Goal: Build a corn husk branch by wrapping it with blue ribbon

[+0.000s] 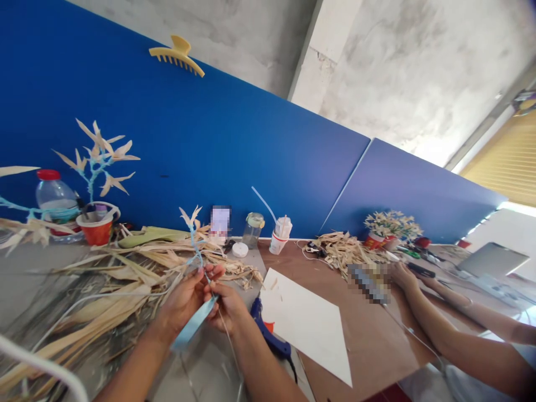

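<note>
My left hand (184,296) is closed around the lower stem of a small flower branch (194,237), its pale petals like dried corn husk, its stem wrapped in light blue. Close against it, my right hand (230,306) pinches a light blue strip of tape or crepe paper (195,324) at the stem. The strip's free end hangs down to the left. A thin wire-like length trails below my right hand. My fingers partly hide where strip and stem meet. Dried husks (125,279) lie left of my hands, and a blue glue gun (268,332) is to the right.
A white board (307,324) lies right of the glue gun. Behind stand a red cup (96,230) with a finished-looking branch, a glass jar (253,230) and a stack of paper cups (280,237). At right, another person's hands (404,276) are near a blurred device.
</note>
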Demonstrator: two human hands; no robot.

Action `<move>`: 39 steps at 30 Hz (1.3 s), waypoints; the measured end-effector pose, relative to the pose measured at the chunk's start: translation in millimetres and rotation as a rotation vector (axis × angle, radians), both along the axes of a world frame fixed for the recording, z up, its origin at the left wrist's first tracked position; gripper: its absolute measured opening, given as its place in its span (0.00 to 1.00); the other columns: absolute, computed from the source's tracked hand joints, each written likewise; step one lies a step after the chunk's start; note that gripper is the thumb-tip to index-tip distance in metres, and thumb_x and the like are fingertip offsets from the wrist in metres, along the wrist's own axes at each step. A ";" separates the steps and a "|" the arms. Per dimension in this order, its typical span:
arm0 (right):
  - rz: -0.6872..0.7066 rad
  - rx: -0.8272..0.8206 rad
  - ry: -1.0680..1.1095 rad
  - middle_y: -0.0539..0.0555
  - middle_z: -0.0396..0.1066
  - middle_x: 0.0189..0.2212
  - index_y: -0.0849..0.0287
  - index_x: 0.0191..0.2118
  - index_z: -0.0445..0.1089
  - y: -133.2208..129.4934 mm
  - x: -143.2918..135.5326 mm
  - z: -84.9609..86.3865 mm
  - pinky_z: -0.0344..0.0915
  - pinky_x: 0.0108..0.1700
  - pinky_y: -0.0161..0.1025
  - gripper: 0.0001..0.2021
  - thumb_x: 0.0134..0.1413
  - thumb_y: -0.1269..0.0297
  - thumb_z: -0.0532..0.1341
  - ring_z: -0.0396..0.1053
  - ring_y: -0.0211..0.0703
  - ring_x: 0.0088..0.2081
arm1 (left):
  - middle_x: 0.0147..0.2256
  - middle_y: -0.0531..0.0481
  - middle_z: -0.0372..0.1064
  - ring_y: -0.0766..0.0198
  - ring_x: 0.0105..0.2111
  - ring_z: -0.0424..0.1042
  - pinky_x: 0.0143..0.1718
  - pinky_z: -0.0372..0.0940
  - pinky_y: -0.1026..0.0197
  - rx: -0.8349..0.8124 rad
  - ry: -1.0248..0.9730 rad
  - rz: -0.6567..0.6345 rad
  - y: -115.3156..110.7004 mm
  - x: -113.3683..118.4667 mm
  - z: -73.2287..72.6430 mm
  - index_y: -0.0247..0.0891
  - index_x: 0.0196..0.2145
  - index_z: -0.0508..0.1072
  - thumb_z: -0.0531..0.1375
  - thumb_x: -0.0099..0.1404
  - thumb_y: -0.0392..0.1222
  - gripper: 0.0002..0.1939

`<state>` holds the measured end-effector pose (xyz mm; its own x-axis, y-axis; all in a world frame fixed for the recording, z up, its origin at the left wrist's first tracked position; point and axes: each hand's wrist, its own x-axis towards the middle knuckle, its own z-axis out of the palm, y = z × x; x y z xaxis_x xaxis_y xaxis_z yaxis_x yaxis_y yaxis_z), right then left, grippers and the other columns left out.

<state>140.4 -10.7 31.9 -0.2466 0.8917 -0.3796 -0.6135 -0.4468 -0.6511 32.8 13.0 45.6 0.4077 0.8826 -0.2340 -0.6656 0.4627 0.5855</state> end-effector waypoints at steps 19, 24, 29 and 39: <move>-0.480 0.470 -0.831 0.47 0.61 0.17 0.56 0.17 0.61 -5.8 -8.8 -10.8 0.56 0.26 0.35 0.09 0.43 0.69 0.57 0.58 0.37 0.21 | 0.24 0.47 0.76 0.64 0.25 0.76 0.28 0.71 0.66 -0.039 0.135 0.226 -0.1 16.3 1.7 0.33 0.24 0.74 0.57 0.62 0.25 0.12; -0.131 0.199 -0.216 0.46 0.64 0.13 0.59 0.21 0.67 -2.1 -1.1 -4.7 0.47 0.16 0.30 0.06 0.41 0.63 0.62 0.52 0.31 0.13 | 0.30 0.41 0.79 0.61 0.27 0.77 0.27 0.73 0.61 -0.021 0.048 0.057 4.0 3.6 2.4 0.32 0.31 0.76 0.53 0.66 0.28 0.13; -0.062 0.175 -0.155 0.46 0.66 0.14 0.59 0.22 0.68 -5.7 -5.1 -5.5 0.49 0.17 0.30 0.07 0.38 0.62 0.64 0.54 0.32 0.14 | 0.37 0.37 0.79 0.60 0.27 0.77 0.24 0.71 0.61 0.056 0.017 -0.043 6.1 -6.1 -1.4 0.31 0.36 0.77 0.55 0.66 0.31 0.10; -0.596 0.687 -1.128 0.49 0.65 0.20 0.57 0.20 0.64 -6.9 -7.6 -16.9 0.56 0.30 0.37 0.11 0.51 0.68 0.54 0.61 0.40 0.26 | 0.23 0.48 0.76 0.65 0.25 0.73 0.31 0.68 0.66 0.133 0.370 0.200 5.4 16.5 -8.9 0.33 0.24 0.76 0.71 0.45 0.39 0.10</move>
